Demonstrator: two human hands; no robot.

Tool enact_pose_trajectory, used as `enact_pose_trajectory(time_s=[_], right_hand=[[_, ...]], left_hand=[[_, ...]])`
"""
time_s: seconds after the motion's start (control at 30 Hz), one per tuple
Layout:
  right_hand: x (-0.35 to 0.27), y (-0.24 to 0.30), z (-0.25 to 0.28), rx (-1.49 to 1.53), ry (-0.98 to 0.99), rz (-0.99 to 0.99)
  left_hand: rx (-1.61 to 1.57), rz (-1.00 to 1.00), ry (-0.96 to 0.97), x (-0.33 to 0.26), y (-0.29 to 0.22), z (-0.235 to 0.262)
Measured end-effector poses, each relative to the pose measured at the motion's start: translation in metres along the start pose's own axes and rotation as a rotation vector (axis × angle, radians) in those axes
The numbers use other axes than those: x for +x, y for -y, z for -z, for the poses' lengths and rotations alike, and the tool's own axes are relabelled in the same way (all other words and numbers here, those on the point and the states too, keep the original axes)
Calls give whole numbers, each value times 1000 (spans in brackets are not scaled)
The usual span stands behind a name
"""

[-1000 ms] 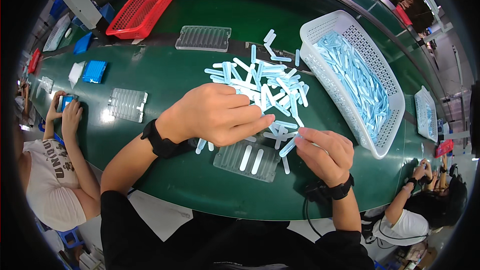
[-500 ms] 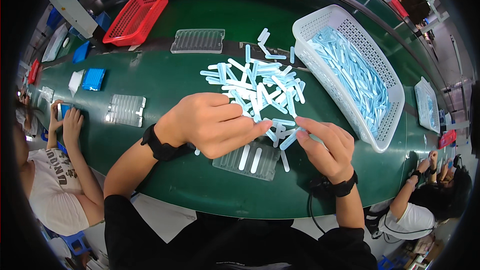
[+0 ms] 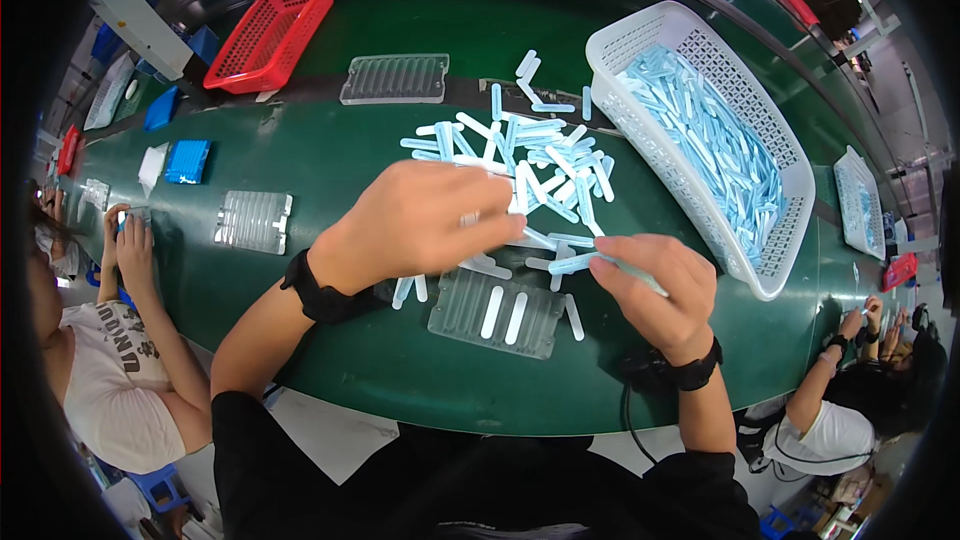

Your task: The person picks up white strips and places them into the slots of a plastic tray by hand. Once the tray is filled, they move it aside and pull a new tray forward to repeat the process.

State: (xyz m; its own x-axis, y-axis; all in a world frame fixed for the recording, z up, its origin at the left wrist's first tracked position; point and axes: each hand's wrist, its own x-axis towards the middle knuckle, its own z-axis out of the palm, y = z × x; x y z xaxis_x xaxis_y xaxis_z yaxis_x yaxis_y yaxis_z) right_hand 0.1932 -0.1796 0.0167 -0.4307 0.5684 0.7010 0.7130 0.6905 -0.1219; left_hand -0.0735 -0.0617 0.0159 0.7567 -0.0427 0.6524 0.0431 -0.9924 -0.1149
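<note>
A clear tray [image 3: 497,312] with long slots is seen on the green belt [image 3: 330,170], and it serves as the landmark here. Two pale sticks are laid in its slots, and a third stick [image 3: 574,317] lies on the belt just beside its right edge.

The left hand [image 3: 425,220] is held palm down just above the tray's far edge, fingers curled loosely over a few pale sticks; whether any stick is actually pinched under it cannot be told. The right hand [image 3: 655,292] is placed beyond the tray's right far corner, with thumb and forefinger closed on a light blue stick [image 3: 570,264] whose free end points toward the left hand. Black bands are worn on both wrists.

Beyond the tray, a loose pile of sticks [image 3: 535,160] is spread on the belt, touching the left fingertips. To the far right of the tray, a white basket [image 3: 650,35] is filled with more blue sticks. A second clear tray [image 3: 254,221] lies well to the left, and a third one [image 3: 395,78] is seen far beyond, near a red basket [image 3: 272,32]. A blue block [image 3: 186,161] lies further left.

Other people are seated at both ends of the belt.
</note>
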Motion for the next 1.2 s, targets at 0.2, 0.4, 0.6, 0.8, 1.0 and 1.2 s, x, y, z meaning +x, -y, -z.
enact_pose_trajectory(time_s=[0.2, 0.4, 0.6, 0.8, 1.0, 1.2], right_hand=[[-2, 0, 4, 596, 249, -580], [3, -11, -12, 945, 738, -946], [3, 11, -27, 638, 552, -717], [-14, 16, -21, 384, 348, -310], [-15, 39, 0, 102, 542, -31], [-26, 58, 5, -82, 568, 116]], left_hand=[[-944, 989, 404, -9, -13, 2], [-1135, 1111, 387, -9, -44, 11], [-456, 997, 310, -16, -76, 8], [-250, 721, 298, -33, -93, 14], [-132, 549, 566, -37, -108, 32], [-26, 476, 474, -38, -130, 24]])
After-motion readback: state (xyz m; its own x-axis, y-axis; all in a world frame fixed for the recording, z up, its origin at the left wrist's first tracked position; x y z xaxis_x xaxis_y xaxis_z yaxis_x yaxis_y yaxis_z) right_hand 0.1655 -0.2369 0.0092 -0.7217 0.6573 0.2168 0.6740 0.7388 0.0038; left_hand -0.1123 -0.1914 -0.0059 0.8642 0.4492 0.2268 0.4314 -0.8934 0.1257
